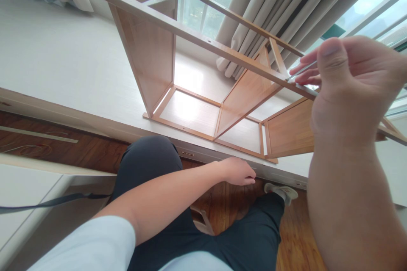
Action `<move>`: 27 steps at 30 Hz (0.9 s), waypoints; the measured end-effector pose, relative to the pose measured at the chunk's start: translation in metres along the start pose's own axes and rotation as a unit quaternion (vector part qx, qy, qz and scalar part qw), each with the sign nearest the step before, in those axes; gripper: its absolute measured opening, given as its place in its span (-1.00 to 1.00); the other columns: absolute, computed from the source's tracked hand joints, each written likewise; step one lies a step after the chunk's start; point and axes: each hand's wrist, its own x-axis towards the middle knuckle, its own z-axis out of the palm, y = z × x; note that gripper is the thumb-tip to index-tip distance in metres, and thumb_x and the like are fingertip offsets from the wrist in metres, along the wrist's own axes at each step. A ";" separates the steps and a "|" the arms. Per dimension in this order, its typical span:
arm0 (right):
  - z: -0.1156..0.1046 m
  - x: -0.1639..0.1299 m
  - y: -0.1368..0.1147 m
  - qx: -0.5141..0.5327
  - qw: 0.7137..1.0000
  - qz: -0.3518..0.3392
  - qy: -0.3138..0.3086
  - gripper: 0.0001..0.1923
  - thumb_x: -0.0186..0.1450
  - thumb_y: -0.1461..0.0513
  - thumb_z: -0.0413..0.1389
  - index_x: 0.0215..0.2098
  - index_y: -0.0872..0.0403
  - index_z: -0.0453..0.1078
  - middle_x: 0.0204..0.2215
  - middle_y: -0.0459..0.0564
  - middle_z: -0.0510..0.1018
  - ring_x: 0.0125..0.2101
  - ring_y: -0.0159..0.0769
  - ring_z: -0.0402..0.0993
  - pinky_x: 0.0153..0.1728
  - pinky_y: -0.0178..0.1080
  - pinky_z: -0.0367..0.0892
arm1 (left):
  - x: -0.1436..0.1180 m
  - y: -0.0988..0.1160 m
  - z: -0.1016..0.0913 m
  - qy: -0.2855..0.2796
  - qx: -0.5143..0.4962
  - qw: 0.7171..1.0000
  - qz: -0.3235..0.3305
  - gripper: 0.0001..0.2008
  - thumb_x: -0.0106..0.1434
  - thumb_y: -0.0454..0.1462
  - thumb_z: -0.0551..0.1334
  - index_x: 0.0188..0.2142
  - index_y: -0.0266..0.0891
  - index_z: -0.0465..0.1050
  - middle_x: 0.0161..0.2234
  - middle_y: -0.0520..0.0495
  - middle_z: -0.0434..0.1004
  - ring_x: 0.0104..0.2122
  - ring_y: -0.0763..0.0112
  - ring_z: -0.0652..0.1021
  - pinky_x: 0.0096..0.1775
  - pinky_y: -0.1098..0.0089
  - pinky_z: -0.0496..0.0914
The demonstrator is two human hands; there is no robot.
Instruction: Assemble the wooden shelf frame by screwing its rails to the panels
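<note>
A light wooden shelf frame [159,55] stands on a white raised platform [57,63] by the window. My right hand [346,89] is raised close to the camera, fingers pinched on a thin metal tool [303,72] whose tip meets the frame's long front rail [203,38] near its right end. My left hand [237,171] reaches low across my knees, fingers curled loosely by the platform's front edge, below the frame's base; whether it holds anything I cannot tell.
Grey curtains [286,4] hang behind the frame before large windows. My dark-trousered knees [149,161] rest over a brown wooden floor [63,148]. A loose wooden slat [38,134] lies on the floor at left. A white cabinet [28,190] with a dark strap sits lower left.
</note>
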 end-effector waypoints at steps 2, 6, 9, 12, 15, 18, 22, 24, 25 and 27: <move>0.000 0.000 0.000 -0.003 1.000 -0.005 0.004 -0.70 0.37 0.04 0.22 -0.37 0.07 0.60 -0.54 -0.13 0.56 -0.56 -0.41 0.48 -0.58 -0.22 0.28 | 0.000 0.000 -0.001 -0.003 0.001 1.000 0.001 -0.67 0.43 -0.07 0.06 -0.27 -0.14 0.53 -0.20 -0.10 0.67 -0.21 0.18 0.62 -0.38 0.31 0.33; 0.000 0.000 0.000 -0.007 1.000 -0.007 0.005 -0.71 0.38 0.04 0.22 -0.36 0.06 0.60 -0.52 -0.13 0.57 -0.55 -0.40 0.49 -0.56 -0.22 0.30 | 0.000 0.000 -0.001 0.002 0.001 1.000 0.000 -0.67 0.43 -0.07 0.07 -0.28 -0.13 0.54 -0.20 -0.10 0.67 -0.22 0.20 0.62 -0.36 0.31 0.34; 0.001 -0.001 -0.002 -0.015 1.000 -0.003 0.004 -0.71 0.39 0.05 0.20 -0.38 0.05 0.60 -0.53 -0.14 0.56 -0.54 -0.40 0.49 -0.55 -0.22 0.30 | 0.000 0.000 0.000 0.002 0.002 1.000 -0.002 -0.67 0.43 -0.07 0.07 -0.27 -0.13 0.54 -0.21 -0.09 0.67 -0.22 0.21 0.62 -0.37 0.32 0.34; 0.002 -0.001 -0.002 -0.017 1.000 -0.011 0.007 -0.71 0.39 0.07 0.20 -0.39 0.07 0.59 -0.55 -0.13 0.53 -0.55 -0.41 0.48 -0.55 -0.22 0.30 | 0.000 0.000 0.000 -0.002 0.006 1.000 -0.002 -0.66 0.44 -0.06 0.06 -0.27 -0.13 0.53 -0.20 -0.08 0.67 -0.22 0.23 0.62 -0.38 0.33 0.31; 0.003 0.000 0.000 -0.006 1.000 -0.021 0.014 -0.69 0.38 0.06 0.22 -0.41 0.09 0.58 -0.58 -0.13 0.52 -0.57 -0.41 0.47 -0.57 -0.23 0.29 | 0.001 0.000 0.000 -0.001 0.008 1.000 0.000 -0.67 0.43 -0.06 0.06 -0.27 -0.12 0.53 -0.19 -0.07 0.68 -0.22 0.23 0.62 -0.39 0.33 0.30; 0.003 0.000 0.002 -0.006 1.000 -0.019 0.018 -0.68 0.37 0.04 0.22 -0.40 0.08 0.58 -0.58 -0.13 0.53 -0.58 -0.41 0.47 -0.57 -0.23 0.30 | 0.001 -0.001 0.002 0.006 0.007 1.000 0.001 -0.68 0.43 -0.06 0.07 -0.28 -0.12 0.53 -0.21 -0.08 0.68 -0.24 0.24 0.61 -0.38 0.33 0.32; 0.003 0.000 0.002 -0.006 1.000 -0.018 0.015 -0.70 0.37 0.04 0.22 -0.40 0.06 0.58 -0.56 -0.14 0.54 -0.57 -0.41 0.48 -0.56 -0.22 0.32 | 0.001 -0.001 0.003 0.011 0.004 1.000 -0.001 -0.69 0.43 -0.06 0.09 -0.27 -0.11 0.54 -0.21 -0.07 0.67 -0.25 0.25 0.62 -0.37 0.34 0.33; 0.003 0.000 0.001 -0.008 1.000 -0.018 0.012 -0.69 0.38 0.04 0.21 -0.41 0.05 0.58 -0.57 -0.15 0.53 -0.57 -0.41 0.48 -0.56 -0.22 0.33 | 0.001 -0.002 0.003 0.011 0.003 1.000 0.001 -0.68 0.42 -0.06 0.09 -0.28 -0.11 0.54 -0.21 -0.07 0.67 -0.24 0.24 0.62 -0.37 0.34 0.33; 0.003 0.000 0.000 -0.008 1.000 -0.017 0.009 -0.69 0.38 0.03 0.21 -0.41 0.05 0.58 -0.57 -0.16 0.53 -0.57 -0.41 0.48 -0.55 -0.22 0.33 | 0.002 -0.002 0.004 0.011 0.002 1.000 0.001 -0.68 0.42 -0.06 0.09 -0.28 -0.11 0.53 -0.21 -0.07 0.67 -0.24 0.24 0.62 -0.37 0.34 0.33; 0.003 0.000 0.000 -0.011 1.000 -0.017 0.007 -0.68 0.38 0.02 0.20 -0.40 0.05 0.58 -0.57 -0.16 0.52 -0.56 -0.41 0.48 -0.55 -0.22 0.33 | 0.002 -0.002 0.004 0.011 0.000 1.000 0.001 -0.68 0.43 -0.05 0.08 -0.29 -0.11 0.53 -0.21 -0.07 0.67 -0.24 0.24 0.62 -0.37 0.34 0.33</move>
